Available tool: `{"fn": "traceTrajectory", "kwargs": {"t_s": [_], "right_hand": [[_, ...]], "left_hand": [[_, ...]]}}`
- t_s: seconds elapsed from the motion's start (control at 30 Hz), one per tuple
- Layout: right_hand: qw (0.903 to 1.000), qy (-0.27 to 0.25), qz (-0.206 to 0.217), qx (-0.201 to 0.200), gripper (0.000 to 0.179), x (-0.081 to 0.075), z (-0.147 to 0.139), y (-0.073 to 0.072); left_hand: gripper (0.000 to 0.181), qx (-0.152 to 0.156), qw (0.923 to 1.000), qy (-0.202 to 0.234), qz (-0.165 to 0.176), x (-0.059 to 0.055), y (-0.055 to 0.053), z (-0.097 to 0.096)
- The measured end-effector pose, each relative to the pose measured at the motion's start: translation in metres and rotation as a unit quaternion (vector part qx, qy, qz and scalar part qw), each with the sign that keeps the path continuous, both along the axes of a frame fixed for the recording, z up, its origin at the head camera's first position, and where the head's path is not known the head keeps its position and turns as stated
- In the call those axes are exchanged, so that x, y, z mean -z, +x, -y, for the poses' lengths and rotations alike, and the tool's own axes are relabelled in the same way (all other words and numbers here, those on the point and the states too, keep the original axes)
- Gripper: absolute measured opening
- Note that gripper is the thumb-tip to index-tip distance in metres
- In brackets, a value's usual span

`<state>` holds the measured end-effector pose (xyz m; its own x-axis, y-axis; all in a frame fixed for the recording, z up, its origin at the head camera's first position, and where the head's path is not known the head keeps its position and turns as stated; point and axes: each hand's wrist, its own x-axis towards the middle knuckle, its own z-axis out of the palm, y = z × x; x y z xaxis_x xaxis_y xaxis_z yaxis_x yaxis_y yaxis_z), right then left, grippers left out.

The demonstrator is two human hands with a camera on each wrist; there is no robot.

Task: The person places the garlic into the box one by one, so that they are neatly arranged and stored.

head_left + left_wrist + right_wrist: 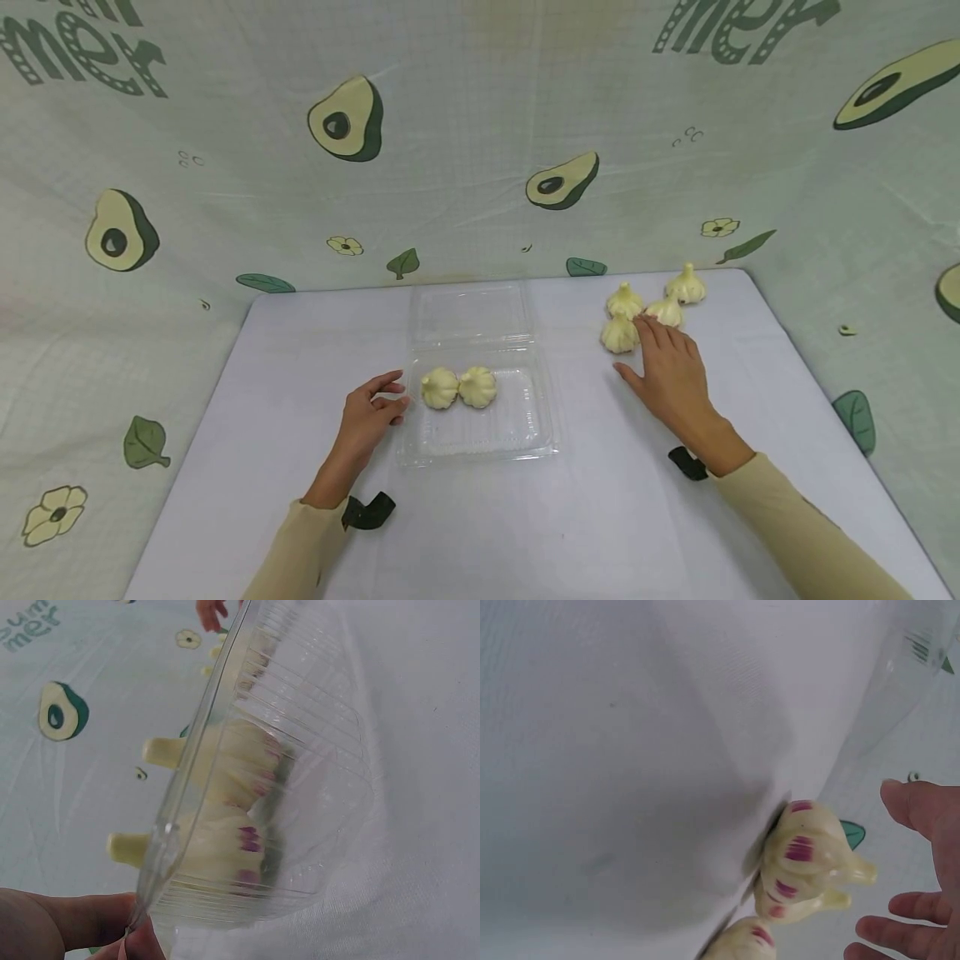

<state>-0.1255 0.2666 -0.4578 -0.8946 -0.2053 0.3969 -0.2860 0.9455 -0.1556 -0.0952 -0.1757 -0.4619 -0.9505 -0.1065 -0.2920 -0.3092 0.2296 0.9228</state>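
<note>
A clear plastic clamshell container (480, 442) lies opened flat, its lid (471, 312) folded back. Two garlic bulbs (439, 388) sit side by side in its base, stems poking above the rim in the left wrist view. My left hand (371, 417) pinches the base's left rim between thumb and finger (97, 915). Over at the back right, several more garlic bulbs (619, 335) stand in a loose cluster. My right hand (671, 371) reaches over the near side of that cluster, thumb spread away from its extended fingers; the right wrist view shows bulbs (806, 844) beside it, ungripped.
A white cloth covers the table (480, 533). Behind it and at both sides hangs a pale curtain (465, 125) printed with avocados and leaves. Dark straps (369, 510) show at both wrists.
</note>
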Motion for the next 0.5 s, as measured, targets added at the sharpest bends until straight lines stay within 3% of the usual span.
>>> {"fn": "traceTrajectory", "kwargs": {"t_s": [0.5], "right_hand": [[0.9990, -0.007, 0.038, 0.021, 0.077, 0.017, -0.001, -0.013]], "left_hand": [[0.052, -0.004, 1.0000, -0.003, 0.002, 0.000, -0.001, -0.001]]}}
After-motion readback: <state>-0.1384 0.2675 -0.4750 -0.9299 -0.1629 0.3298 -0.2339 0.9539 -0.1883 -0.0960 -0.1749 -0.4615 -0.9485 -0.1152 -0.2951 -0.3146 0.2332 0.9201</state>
